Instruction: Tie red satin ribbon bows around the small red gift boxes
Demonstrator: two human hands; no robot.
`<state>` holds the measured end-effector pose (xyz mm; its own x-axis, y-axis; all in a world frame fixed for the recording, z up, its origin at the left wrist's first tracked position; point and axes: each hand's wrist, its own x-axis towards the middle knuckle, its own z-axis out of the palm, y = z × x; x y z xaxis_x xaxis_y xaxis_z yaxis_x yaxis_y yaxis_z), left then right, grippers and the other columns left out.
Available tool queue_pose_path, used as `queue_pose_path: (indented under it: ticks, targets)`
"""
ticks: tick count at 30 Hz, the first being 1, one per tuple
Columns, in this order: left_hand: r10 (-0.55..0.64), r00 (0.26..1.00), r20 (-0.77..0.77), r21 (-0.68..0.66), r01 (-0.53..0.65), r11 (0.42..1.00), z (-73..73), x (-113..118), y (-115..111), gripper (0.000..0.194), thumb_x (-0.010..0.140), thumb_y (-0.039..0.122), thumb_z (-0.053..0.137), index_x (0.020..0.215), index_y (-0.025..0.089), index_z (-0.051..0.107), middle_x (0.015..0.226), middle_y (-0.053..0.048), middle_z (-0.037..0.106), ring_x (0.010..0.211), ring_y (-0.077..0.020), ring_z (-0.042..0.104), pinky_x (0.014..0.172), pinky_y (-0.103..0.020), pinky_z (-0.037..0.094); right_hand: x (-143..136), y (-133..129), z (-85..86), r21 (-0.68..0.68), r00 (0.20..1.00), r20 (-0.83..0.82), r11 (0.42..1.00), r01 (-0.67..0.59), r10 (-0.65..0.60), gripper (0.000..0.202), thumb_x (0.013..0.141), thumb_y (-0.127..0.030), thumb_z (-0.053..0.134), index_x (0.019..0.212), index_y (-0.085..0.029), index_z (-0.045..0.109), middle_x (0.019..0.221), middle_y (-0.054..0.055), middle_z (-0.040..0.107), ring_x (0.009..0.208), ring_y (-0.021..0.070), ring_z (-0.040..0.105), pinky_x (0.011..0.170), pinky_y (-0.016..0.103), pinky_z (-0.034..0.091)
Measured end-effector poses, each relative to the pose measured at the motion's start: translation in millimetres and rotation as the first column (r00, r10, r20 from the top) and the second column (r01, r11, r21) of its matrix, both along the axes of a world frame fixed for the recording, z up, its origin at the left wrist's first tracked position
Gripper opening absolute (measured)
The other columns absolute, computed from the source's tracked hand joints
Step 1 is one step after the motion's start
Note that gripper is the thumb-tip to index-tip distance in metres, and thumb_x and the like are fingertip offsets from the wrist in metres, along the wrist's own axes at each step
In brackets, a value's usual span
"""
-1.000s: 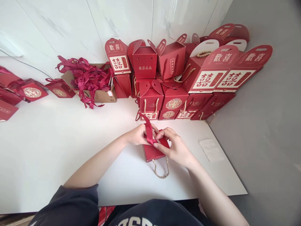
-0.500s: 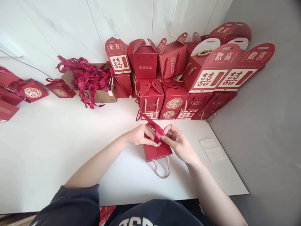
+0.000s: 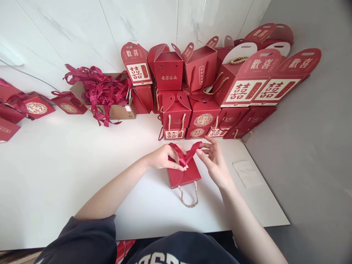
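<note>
A small red gift box stands on the table in front of me, its gold-and-white rope handle hanging loose on the near side. A red satin ribbon crosses the top of the box, with one end slanting up to the right. My left hand is closed at the top of the box, thumb and fingers pinching the ribbon where it crosses. Beside the ribbon's right end, my right hand has its fingers apart, the fingertips next to or lightly touching that end.
Behind the box, stacked red gift boxes line the wall. A cardboard box heaped with red ribbons is at the back left. More red boxes sit at far left. A white paper lies right on the white table.
My right hand has moved up and right from the ribbon's crossing and its fingers have spread. One ribbon end now points to the right. My left hand stays in place.
</note>
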<state>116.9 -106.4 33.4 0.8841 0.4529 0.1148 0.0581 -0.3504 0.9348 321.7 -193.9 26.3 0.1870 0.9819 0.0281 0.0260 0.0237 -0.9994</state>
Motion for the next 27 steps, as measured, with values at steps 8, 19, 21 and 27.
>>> queue_pose_path:
  ticks: [8,19,21,27]
  targets:
    - [0.012,1.0,0.011,0.001,-0.012,1.0,1.7,0.5,-1.1,0.014,0.071,0.028,0.08,0.084,0.021,0.08,0.091,-0.009,0.075,0.108,-0.0214,0.061,0.098,-0.032,0.047,-8.6,-3.8,4.0,0.018,0.988,0.049,0.989,-0.145,0.144,0.045,0.086,-0.043,0.065,0.124,-0.024,0.051,0.092,0.003,0.067,0.082,0.0175,0.06,0.078,0.034,0.046]
    - [0.028,1.0,0.01,-0.017,-0.028,0.999,6.0,2.7,-1.5,0.014,0.076,0.032,0.076,0.083,0.021,0.08,0.087,-0.01,0.075,0.104,-0.0223,0.062,0.095,-0.034,0.049,-23.5,-29.1,9.3,0.143,0.968,0.015,0.959,0.246,-0.251,0.013,0.079,-0.032,0.074,0.089,-0.023,0.075,0.09,0.005,0.077,0.08,0.0213,0.071,0.078,0.038,0.058]
    - [-0.001,1.0,-0.002,-0.035,0.001,0.999,8.7,3.1,-0.6,0.016,0.079,0.033,0.073,0.085,0.02,0.08,0.087,-0.011,0.075,0.102,-0.022,0.063,0.093,-0.032,0.049,-26.4,-38.1,14.9,0.267,0.945,0.13,0.928,0.259,-0.301,0.01,0.081,-0.025,0.073,0.09,-0.025,0.076,0.091,0.004,0.077,0.08,0.0215,0.072,0.076,0.037,0.059]
    - [0.02,0.995,-0.096,-0.125,-0.032,0.992,21.8,3.9,-0.3,0.03,0.082,0.037,0.069,0.064,0.013,0.073,0.068,-0.006,0.069,0.07,-0.0155,0.062,0.07,-0.027,0.049,-47.5,-50.7,24.5,0.648,0.856,0.422,0.76,-0.055,-0.298,0.04,0.083,-0.005,0.066,0.113,-0.03,0.068,0.093,0.001,0.077,0.08,0.0203,0.074,0.076,0.035,0.061]
